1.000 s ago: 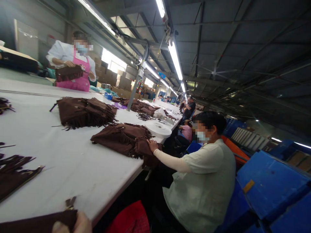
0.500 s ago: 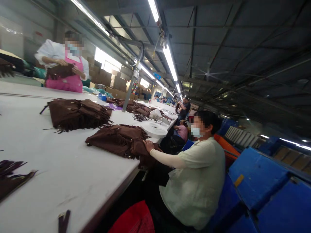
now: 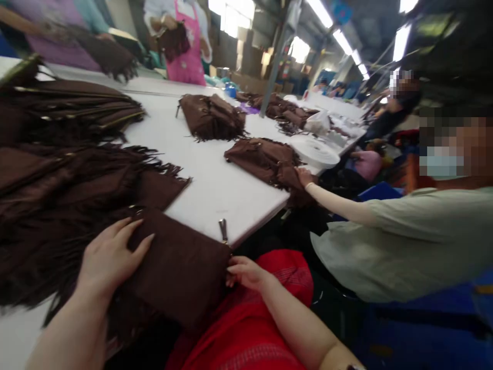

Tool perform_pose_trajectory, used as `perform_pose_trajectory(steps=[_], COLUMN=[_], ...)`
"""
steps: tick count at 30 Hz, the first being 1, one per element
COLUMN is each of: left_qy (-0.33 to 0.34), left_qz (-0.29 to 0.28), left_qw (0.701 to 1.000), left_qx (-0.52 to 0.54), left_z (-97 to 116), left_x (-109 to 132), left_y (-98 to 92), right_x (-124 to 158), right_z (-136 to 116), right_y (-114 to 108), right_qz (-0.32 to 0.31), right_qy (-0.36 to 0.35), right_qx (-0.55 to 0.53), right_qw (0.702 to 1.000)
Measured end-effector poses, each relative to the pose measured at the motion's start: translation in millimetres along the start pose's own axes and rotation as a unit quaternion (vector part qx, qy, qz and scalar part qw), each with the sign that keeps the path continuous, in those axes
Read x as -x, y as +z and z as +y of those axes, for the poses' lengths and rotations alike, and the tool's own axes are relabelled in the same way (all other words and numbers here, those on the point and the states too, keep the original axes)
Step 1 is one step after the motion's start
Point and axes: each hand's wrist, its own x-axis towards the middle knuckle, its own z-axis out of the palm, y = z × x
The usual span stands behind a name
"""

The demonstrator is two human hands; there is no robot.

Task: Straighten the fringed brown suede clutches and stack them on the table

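Note:
A flat brown suede bag lies at the near edge of the white table, its metal zipper pull sticking up at the right corner. My left hand rests flat on the bag's upper left part, fingers spread and open. At the bag's right edge my right hand touches it with fingers curled against the side. A heap of brown fringed bags is stacked just left of my left hand.
More brown fringed piles lie further along the table. A seated co-worker in a pale shirt reaches a hand onto one pile. A white tape roll sits beyond. A person in a pink apron stands across the table.
The view has swung down and left from the hall to the near table edge. Both my hands now show on the brown bag; earlier only a fingertip showed at the bottom.

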Motion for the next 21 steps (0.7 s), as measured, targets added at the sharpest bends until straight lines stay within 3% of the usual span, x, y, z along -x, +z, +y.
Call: perform_pose_trajectory(steps=[2,5,9,12,17,21], left_qy=[-0.044,-0.045,-0.058,-0.073,-0.088,-0.089], left_qz=[0.013,0.010,0.020,0.035,0.043,0.048], left_qw=[0.999,0.999,0.998,0.997,0.995,0.995], left_qx=[-0.017,-0.018,0.007,0.016,0.011,0.005], left_z=[-14.3,-13.0,-7.1,-6.4,-2.9,-2.1], left_x=[14.5,12.4,7.4,9.7,10.9,10.3], left_y=[-6.2,-3.2,3.5,4.7,3.0,2.5], right_x=[2.4,7.2,3.9,-6.6,-22.6,-35.5], right_z=[-0.3,-6.8,-13.0,-14.0,-4.2,11.8], right_y=[-15.0,-30.0,-29.8,-25.2,-24.1,-36.4], right_qz=[-0.010,0.001,0.038,0.074,0.097,0.118], right_qy=[-0.004,-0.016,-0.038,-0.011,0.027,0.046], right_qx=[0.001,0.090,0.229,0.291,0.321,0.340], right_qw=[1.000,0.996,0.972,0.954,0.942,0.932])
